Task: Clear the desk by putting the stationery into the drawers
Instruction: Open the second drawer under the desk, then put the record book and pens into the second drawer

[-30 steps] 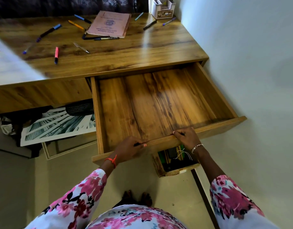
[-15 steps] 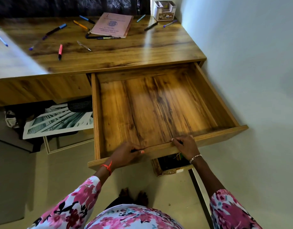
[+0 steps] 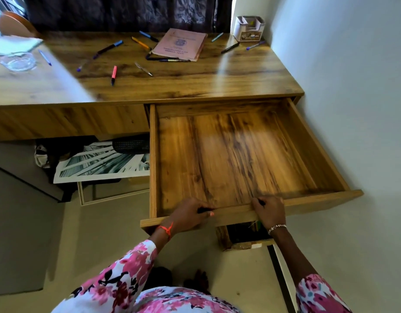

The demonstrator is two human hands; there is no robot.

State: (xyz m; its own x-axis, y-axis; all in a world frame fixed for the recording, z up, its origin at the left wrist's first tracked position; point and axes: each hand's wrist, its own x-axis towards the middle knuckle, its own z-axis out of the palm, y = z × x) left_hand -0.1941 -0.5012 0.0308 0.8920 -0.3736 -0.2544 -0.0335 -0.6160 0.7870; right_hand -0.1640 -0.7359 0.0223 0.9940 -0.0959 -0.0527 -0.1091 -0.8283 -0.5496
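A wooden drawer (image 3: 326, 168) stands pulled far out from the right side of the desk (image 3: 195, 84), with nothing inside it. My left hand (image 3: 188, 214) and my right hand (image 3: 268, 210) both grip its front panel, fingers curled over the top edge. On the desktop lie several pens and markers, among them a pink highlighter (image 3: 114, 74), a blue-capped marker (image 3: 110, 47) and a silver pen (image 3: 143, 69). A pink booklet (image 3: 180, 44) lies at the back middle. A white pen holder (image 3: 249, 28) stands at the back right corner.
A white wall runs close along the drawer's right side. Below the drawer a lower drawer (image 3: 244, 236) shows dark contents. Under the desk lean a framed print (image 3: 100, 163) and a dark mesh object (image 3: 131, 144). A glass ashtray (image 3: 18, 62) sits on the desk's left.
Both hands have drawn the drawer further out toward me. The view has pulled back, showing more of the desk's left side.
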